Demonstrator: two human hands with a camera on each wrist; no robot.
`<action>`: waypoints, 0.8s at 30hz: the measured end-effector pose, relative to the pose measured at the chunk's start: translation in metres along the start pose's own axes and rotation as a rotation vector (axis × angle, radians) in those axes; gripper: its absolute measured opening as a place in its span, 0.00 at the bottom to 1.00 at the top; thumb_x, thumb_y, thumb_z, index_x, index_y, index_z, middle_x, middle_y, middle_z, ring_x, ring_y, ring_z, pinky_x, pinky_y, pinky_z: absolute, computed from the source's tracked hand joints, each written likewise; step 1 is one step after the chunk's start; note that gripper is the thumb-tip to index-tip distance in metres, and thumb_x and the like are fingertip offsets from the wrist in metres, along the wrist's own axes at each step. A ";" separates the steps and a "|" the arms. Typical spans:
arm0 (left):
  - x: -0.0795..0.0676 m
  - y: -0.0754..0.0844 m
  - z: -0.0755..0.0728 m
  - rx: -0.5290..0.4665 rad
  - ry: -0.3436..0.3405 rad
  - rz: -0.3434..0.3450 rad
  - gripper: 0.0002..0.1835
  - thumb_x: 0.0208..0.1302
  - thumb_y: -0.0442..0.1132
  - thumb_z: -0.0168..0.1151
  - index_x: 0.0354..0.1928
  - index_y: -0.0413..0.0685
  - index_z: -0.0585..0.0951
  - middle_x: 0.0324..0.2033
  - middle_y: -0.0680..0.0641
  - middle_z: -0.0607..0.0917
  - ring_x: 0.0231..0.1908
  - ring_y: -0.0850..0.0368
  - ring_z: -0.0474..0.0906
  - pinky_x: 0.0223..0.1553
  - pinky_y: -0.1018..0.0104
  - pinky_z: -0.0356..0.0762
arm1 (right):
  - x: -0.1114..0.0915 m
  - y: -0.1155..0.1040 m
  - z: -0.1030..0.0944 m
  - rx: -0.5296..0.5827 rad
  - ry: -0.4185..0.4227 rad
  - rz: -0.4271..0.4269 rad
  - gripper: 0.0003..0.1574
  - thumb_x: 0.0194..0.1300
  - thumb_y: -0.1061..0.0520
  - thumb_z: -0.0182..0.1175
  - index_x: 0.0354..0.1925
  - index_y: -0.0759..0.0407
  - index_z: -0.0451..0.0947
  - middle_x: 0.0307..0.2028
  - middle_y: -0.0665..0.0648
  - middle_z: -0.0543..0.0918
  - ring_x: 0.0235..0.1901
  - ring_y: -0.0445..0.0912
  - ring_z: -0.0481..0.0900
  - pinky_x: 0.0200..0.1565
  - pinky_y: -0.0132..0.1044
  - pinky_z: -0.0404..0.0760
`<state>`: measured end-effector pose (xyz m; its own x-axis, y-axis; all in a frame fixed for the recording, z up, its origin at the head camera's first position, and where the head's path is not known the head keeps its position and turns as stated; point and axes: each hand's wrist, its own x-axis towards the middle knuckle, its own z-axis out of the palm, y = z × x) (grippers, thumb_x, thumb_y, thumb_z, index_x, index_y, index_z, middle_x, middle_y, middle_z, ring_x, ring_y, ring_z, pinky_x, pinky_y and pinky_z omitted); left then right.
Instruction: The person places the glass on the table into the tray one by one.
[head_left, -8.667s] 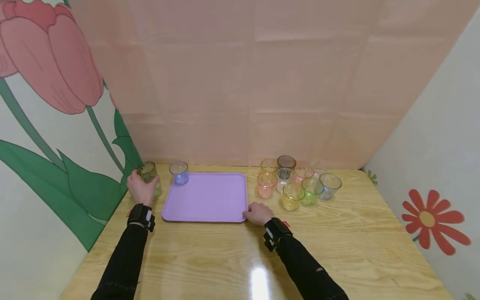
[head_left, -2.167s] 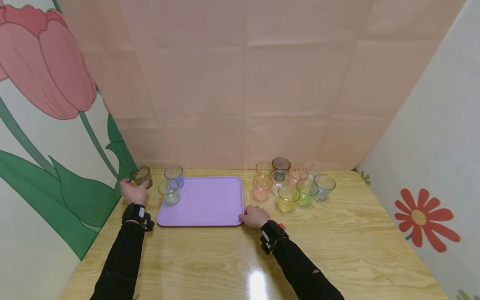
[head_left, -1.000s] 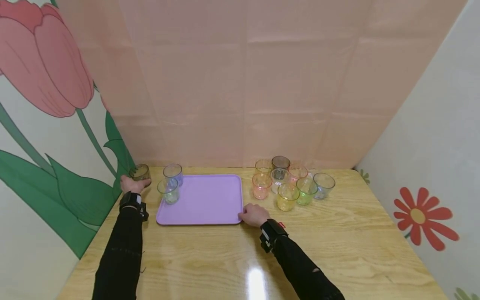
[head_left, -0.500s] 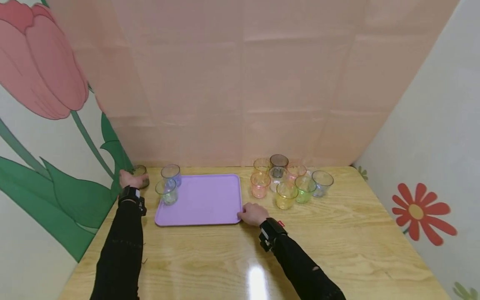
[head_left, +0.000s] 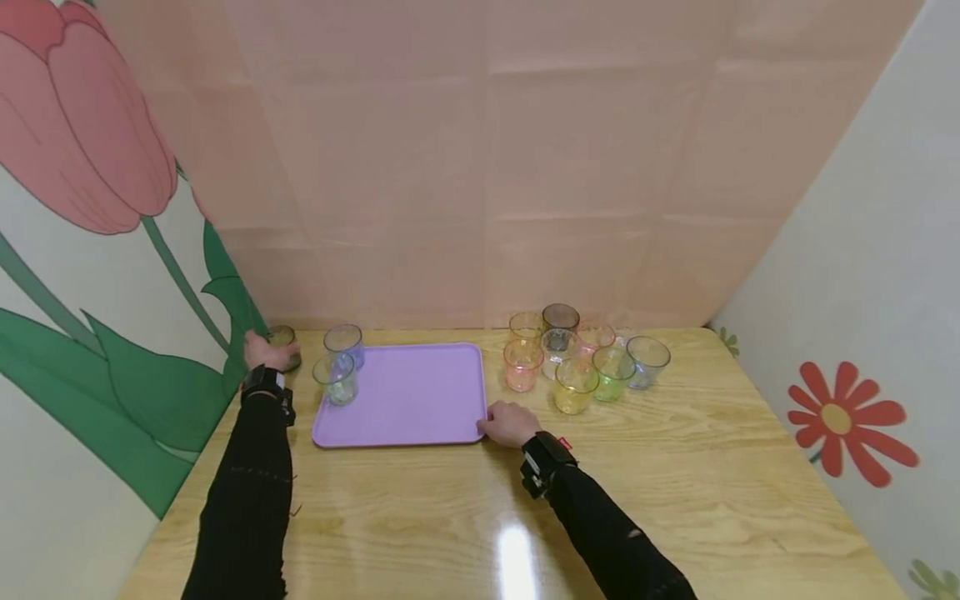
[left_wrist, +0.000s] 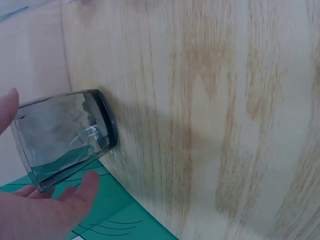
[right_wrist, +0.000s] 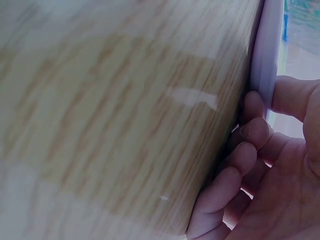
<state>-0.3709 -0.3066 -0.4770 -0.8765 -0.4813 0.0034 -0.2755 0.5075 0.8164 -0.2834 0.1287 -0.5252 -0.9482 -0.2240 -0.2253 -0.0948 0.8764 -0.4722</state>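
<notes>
In the head view my left hand is beside a dark grey glass at the table's back left corner. The left wrist view shows this glass upright on the table, with thumb and fingers spread to either side of it. A fingertip there stands a little off the glass. My right hand pinches the near right corner of a purple tray, thumb on top and finger under the rim. A pale green glass stands on the tray's left side. A blue glass is at its back left corner.
Several coloured glasses stand close together right of the tray, among them a pink glass, a yellow glass, a green glass and a blue-grey glass. Walls bound the wooden table at the back and both sides.
Earlier my left hand was at the pale green glass, which now stands on the tray. Since then it has gone to the dark grey glass and shifted round its left side. My right hand stays put.
</notes>
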 end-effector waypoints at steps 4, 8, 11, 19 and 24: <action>0.002 0.000 0.000 -0.016 0.019 -0.007 0.51 0.64 0.39 0.69 0.79 0.25 0.51 0.74 0.17 0.60 0.76 0.22 0.57 0.80 0.40 0.54 | 0.015 0.016 0.011 -0.018 0.001 -0.037 0.18 0.71 0.45 0.62 0.28 0.54 0.80 0.25 0.52 0.77 0.28 0.48 0.75 0.33 0.40 0.70; 0.000 0.001 -0.002 0.003 0.032 -0.013 0.51 0.63 0.39 0.70 0.79 0.25 0.52 0.74 0.17 0.58 0.76 0.22 0.56 0.80 0.39 0.54 | 0.024 0.022 0.016 -0.030 -0.006 -0.045 0.19 0.72 0.44 0.60 0.28 0.53 0.79 0.25 0.52 0.77 0.27 0.48 0.74 0.33 0.40 0.69; -0.003 0.002 -0.006 0.015 0.029 -0.012 0.51 0.63 0.40 0.70 0.78 0.24 0.52 0.73 0.17 0.59 0.75 0.22 0.58 0.79 0.38 0.56 | 0.018 0.014 0.010 -0.025 -0.001 -0.039 0.18 0.72 0.45 0.61 0.28 0.54 0.80 0.25 0.53 0.77 0.28 0.49 0.75 0.33 0.41 0.70; -0.014 -0.007 -0.014 0.065 -0.045 -0.038 0.51 0.64 0.47 0.69 0.77 0.22 0.56 0.73 0.19 0.58 0.73 0.22 0.59 0.75 0.35 0.61 | 0.022 0.020 0.017 -0.030 0.004 -0.042 0.18 0.72 0.45 0.62 0.29 0.54 0.81 0.25 0.53 0.78 0.27 0.49 0.75 0.33 0.42 0.71; -0.021 -0.010 -0.013 0.053 -0.068 0.001 0.48 0.64 0.47 0.68 0.77 0.24 0.60 0.72 0.19 0.59 0.72 0.23 0.60 0.75 0.35 0.61 | 0.019 0.019 0.013 -0.028 -0.006 -0.028 0.18 0.73 0.45 0.61 0.30 0.54 0.81 0.25 0.53 0.78 0.28 0.49 0.75 0.34 0.42 0.71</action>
<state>-0.3447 -0.3103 -0.4778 -0.9010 -0.4322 -0.0366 -0.2936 0.5457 0.7849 -0.2990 0.1354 -0.5491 -0.9432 -0.2511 -0.2174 -0.1297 0.8811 -0.4549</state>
